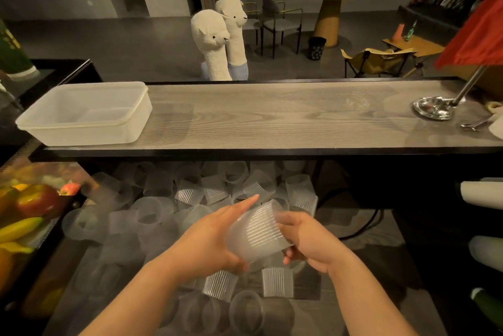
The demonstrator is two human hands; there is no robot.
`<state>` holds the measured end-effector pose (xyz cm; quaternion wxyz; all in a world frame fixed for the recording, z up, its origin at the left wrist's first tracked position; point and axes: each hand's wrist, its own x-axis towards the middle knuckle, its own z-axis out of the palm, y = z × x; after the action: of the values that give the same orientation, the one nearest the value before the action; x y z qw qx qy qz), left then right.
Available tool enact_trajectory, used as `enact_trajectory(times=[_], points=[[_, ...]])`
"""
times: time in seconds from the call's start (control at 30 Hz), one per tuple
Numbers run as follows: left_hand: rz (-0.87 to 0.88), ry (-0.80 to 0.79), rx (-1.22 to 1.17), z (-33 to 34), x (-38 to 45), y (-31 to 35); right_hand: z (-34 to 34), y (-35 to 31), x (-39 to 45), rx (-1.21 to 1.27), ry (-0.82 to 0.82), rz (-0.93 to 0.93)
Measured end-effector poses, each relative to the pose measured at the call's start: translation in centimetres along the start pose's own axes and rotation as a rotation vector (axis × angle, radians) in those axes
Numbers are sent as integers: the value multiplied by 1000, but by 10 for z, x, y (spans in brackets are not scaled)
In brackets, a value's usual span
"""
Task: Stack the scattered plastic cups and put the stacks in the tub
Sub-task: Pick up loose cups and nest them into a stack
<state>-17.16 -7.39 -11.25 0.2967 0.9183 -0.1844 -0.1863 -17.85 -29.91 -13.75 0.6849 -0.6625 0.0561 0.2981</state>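
Observation:
Both hands hold a ribbed translucent plastic cup (257,235) above the lower counter. My left hand (215,235) cups its base end from the left, fingers stretched along its side. My right hand (304,240) grips its open end from the right. Whether it is one cup or a short stack, I cannot tell. Several more translucent cups (190,194) lie scattered on the lower surface, on their sides and upright, around and beneath my hands. The white plastic tub (81,131) stands on the raised wooden shelf at the far left, with nothing in it.
The raised wooden shelf (272,115) runs across the view above the cups. A metal flag stand (432,107) with a red flag is at its right end. A fruit display (30,210) sits at the left. White rolls (481,194) lie at the right.

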Motion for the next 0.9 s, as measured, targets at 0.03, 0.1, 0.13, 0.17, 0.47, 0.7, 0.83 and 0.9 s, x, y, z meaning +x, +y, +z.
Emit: enact_trajectory(times=[0.03, 0.1, 0.13, 0.17, 0.47, 0.7, 0.83, 0.9], points=[[7, 5, 18, 0, -1, 2, 2, -1, 0, -70, -22, 19], [4, 24, 35, 0, -4, 2, 5, 3, 3, -148, 27, 31], [-8, 36, 33, -1, -6, 1, 4, 9, 8, -143, 135, 25], [-23, 48, 34, -1, -9, -1, 1, 17, 13, -145, 284, 18], [-106, 64, 99, 7, -32, -23, 8, 117, 25, -950, 266, 310], [-121, 51, 112, 11, -46, -27, 4, 118, 28, -716, 276, 337], [-139, 28, 124, 13, -52, -29, -9, 101, 8, -449, 328, 234], [-143, 14, 119, 15, -54, -30, -12, 83, -8, -338, 381, 116]])
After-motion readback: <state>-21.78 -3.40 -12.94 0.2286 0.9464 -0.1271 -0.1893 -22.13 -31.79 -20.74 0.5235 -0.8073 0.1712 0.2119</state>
